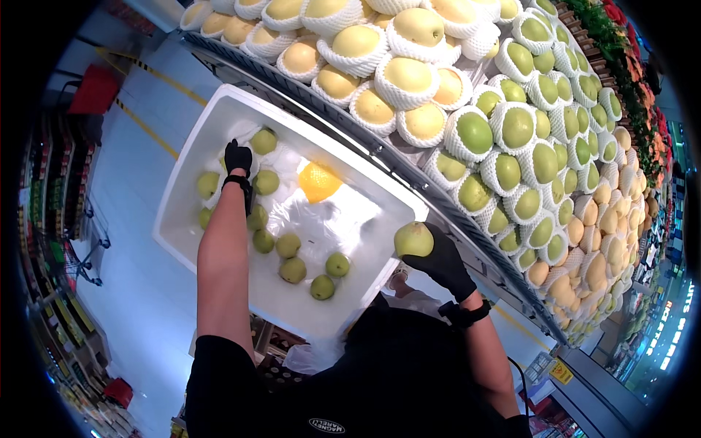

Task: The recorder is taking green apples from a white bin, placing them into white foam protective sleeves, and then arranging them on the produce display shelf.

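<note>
My right hand (442, 265), in a black glove, grips a round green fruit (413, 239), perhaps a pear, beside the right end of a white foam box (350, 306). My left hand (238, 159), also gloved in black, reaches into the box's far left part. It is over white foam netting (249, 134), close to a green fruit (264, 141) and another green fruit (207, 185); its fingers are largely hidden. Several more green fruits (288, 245) lie loose along the left and near side. An orange-yellow mesh or net piece (319, 182) rests on clear plastic film (312, 219) in the box.
Along the box's far side runs a display stand with a dark rail (378, 150). Piled on it are yellow fruits (408, 75) and green fruits (515, 125) in white foam nets. Shelves (55, 219) and a cart (82, 257) stand left across the floor.
</note>
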Motion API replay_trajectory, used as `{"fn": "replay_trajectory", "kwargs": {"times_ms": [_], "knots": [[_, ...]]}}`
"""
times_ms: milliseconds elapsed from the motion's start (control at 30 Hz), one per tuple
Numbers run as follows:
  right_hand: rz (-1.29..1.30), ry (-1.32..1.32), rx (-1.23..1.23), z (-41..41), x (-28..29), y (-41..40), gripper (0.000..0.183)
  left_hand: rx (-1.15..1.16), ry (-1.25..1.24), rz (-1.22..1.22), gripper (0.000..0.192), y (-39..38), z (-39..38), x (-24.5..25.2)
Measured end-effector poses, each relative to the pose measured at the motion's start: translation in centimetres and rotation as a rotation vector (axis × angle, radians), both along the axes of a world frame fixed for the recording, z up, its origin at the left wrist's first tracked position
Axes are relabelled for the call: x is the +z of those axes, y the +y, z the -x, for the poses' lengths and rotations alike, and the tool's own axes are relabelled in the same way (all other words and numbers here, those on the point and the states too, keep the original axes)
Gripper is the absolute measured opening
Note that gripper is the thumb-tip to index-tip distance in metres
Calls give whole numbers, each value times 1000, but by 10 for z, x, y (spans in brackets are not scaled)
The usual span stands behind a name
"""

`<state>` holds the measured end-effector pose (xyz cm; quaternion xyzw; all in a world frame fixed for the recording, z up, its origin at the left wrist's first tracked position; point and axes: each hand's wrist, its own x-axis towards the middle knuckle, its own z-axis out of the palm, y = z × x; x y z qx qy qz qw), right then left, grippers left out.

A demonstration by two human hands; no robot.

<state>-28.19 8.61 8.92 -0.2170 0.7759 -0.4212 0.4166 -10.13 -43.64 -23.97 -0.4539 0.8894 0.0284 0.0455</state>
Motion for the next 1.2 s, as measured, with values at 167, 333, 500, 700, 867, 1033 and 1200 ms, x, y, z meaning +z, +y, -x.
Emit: {"fn": "replay_trajectory", "kwargs": {"times_ms": [167, 333, 500, 700, 867, 1033, 1200], "knots": [[-17, 6, -44, 12, -4, 16, 59, 348, 622, 1, 33, 64, 47, 68], [68, -77, 8, 15, -3, 19, 62, 298, 844, 133, 26, 88, 20, 126], [185, -63, 113, 25, -2, 32, 64, 509, 1119, -388, 28, 166, 5, 177], [253, 32, 219, 39, 10, 56, 60, 594, 1297, -706, 24, 294, 3, 234], [407, -35, 170, 49, 32, 83, 59, 457, 1139, -768, 30, 367, 26, 289], [530, -40, 111, 61, 35, 117, 59, 200, 1005, -763, 38, 426, 50, 314], [536, -48, 23, 71, 22, 157, 63, -119, 811, -436, 38, 475, 78, 315]]}}
